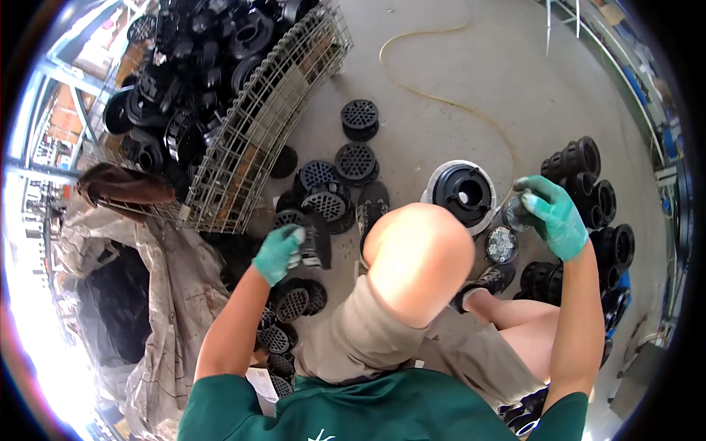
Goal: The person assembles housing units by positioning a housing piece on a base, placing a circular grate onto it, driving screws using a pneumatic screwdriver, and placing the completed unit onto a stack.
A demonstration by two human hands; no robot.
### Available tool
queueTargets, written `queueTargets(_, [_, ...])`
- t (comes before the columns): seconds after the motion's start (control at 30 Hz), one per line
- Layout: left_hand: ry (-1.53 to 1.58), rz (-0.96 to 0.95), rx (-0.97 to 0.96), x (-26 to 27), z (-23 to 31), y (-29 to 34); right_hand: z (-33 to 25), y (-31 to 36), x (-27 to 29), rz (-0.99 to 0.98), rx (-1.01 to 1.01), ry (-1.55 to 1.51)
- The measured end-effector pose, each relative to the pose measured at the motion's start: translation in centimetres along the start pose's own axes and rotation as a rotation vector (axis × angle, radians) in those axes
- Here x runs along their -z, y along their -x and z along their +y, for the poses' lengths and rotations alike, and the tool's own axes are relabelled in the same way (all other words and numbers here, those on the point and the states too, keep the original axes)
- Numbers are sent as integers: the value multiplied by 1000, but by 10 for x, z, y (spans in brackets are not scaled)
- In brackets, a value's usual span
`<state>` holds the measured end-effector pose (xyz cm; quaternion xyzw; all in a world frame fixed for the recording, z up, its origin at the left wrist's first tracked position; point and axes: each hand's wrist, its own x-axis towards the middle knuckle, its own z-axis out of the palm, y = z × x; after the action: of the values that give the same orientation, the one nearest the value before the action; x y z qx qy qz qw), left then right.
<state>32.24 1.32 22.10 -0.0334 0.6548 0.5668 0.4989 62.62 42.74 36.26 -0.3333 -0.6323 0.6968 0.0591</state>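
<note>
My left hand point(279, 255), in a green glove, is closed at the edge of a black ribbed plastic part point(318, 241), which is tilted up on its side. Over on the right, my right hand point(557, 220), gloved the same way, has its fingers curled together beside a dull grey rounded container point(513, 213). What its fingertips pinch is too small to make out. Between my hands a black ringed fitting point(462, 194) with a hole in its centre rests on a white bucket point(472, 165). A tub of small silvery pieces point(501, 244) stands just below the grey container.
A wire mesh cage point(254, 121) piled with black plastic parts point(195, 81) stands at the far left. Round black grates point(356, 162) sit in stacks on the floor. Black ribbed fittings point(572, 159) line the right side. A yellowish hose point(441, 95) crosses the floor.
</note>
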Motion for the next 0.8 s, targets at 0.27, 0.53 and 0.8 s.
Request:
queueTargets(0.27, [120, -474, -670, -78, 194, 99, -24, 4, -35, -107, 160, -191])
queueTargets(0.53, [95, -802, -422, -230, 174, 70, -3, 14, -40, -28, 156, -596])
queueTargets(0.8, [-68, -380, -216, -285, 78, -17, 83, 1, -14, 363, -54, -386])
